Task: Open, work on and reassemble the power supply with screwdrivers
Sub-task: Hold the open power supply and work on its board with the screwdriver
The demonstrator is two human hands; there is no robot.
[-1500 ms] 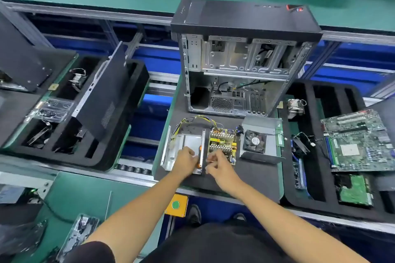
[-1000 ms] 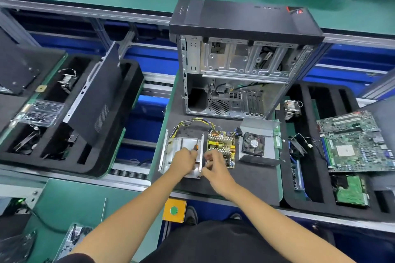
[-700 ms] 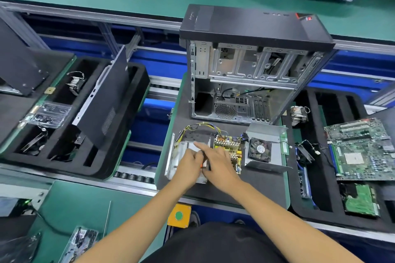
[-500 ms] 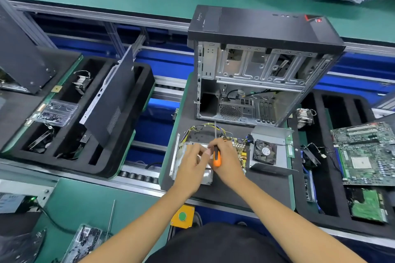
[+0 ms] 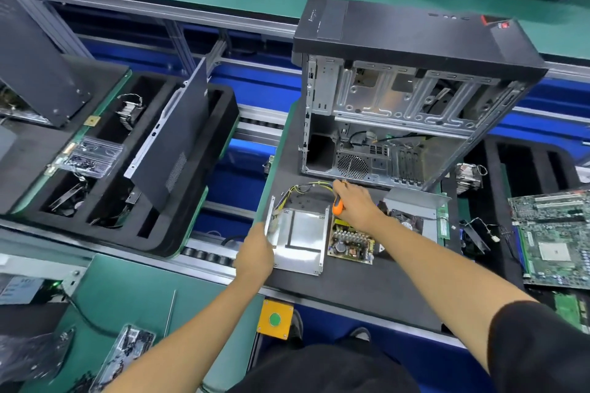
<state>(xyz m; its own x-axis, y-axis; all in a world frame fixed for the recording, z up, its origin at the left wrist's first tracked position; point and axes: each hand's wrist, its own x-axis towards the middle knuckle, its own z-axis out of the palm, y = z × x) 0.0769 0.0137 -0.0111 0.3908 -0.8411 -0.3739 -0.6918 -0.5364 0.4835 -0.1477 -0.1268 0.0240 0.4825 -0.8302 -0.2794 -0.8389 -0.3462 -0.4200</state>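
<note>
Evidently the power supply lies opened on the dark mat before the computer case point(image 5: 415, 99): its metal tray point(image 5: 298, 238) at left, its circuit board point(image 5: 351, 244) just beside it, and the cover with the fan point(image 5: 412, 217) to the right. The left hand point(image 5: 255, 257) grips the tray's left edge; the right hand point(image 5: 356, 202) curls round an orange-handled screwdriver point(image 5: 338, 206). The sheet-metal tray likely feels light, stiff and sharp-edged, best held by its walls; the board looks fragile, to be taken by its edges. Left, a foam tray point(image 5: 223, 124) holds a side panel point(image 5: 172, 153) and a heatsink point(image 5: 129, 110).
</note>
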